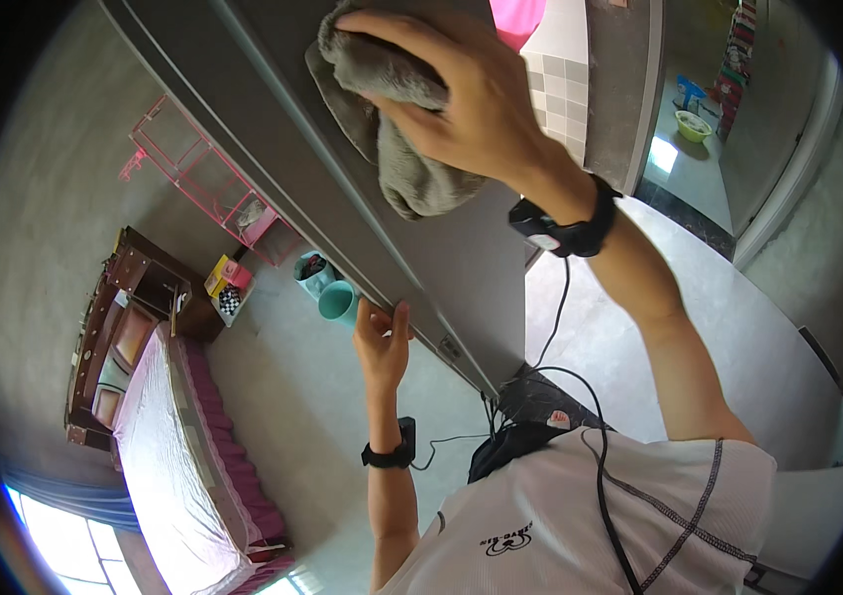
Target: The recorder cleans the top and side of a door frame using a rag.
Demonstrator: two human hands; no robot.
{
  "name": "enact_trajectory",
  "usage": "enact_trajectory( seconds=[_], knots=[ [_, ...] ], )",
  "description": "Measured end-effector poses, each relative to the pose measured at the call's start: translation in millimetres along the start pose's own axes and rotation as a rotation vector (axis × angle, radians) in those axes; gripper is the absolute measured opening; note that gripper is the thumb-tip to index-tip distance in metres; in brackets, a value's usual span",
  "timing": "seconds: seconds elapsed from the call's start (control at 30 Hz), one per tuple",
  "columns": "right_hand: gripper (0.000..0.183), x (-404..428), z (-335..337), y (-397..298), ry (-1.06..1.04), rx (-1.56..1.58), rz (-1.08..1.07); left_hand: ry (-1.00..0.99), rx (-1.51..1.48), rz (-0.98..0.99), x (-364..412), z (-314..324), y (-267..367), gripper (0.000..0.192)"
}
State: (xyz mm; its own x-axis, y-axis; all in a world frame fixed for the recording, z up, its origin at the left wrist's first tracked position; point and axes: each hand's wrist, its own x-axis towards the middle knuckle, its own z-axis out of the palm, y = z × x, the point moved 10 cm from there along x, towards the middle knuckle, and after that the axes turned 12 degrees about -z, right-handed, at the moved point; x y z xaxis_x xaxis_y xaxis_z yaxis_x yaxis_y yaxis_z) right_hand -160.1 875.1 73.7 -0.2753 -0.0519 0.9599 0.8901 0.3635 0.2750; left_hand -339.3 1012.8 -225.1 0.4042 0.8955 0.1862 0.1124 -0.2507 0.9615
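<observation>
A grey door [481, 275] stands edge-on before me, with a metal latch plate [450, 346] set in its long edge. My right hand [488, 111] is raised high and holds a bunched grey plush cloth [421, 175] against the door's face. Part of that cloth hangs below the fingers. Lower down, my left hand [384, 346] grips the door's edge, thumb on one side; some of its fingertips are hidden behind it. Each wrist wears a black strapped device, and cables run down from them.
Left of the door are teal bins [338, 301], a pink metal rack [198, 178] and a bed with a shiny cover [161, 439]. On the right, another doorway shows a green basin [692, 126] on the floor. A black cable [600, 446] crosses my shirt.
</observation>
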Motion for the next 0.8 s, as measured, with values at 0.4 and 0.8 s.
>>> enact_trajectory(
  seconds=[0.4, 0.8],
  knots=[
    [0.066, -68.2, 29.1, -40.3, -0.091, 0.013, -0.059, -0.025, -0.032, -0.126, 4.4, -3.4, -5.4, 0.022],
    [0.057, -90.3, 17.3, -6.0, -0.006, -0.089, 0.11, 0.099, 0.11, -0.038, 1.2, -2.3, 10.1, 0.02]
  ],
)
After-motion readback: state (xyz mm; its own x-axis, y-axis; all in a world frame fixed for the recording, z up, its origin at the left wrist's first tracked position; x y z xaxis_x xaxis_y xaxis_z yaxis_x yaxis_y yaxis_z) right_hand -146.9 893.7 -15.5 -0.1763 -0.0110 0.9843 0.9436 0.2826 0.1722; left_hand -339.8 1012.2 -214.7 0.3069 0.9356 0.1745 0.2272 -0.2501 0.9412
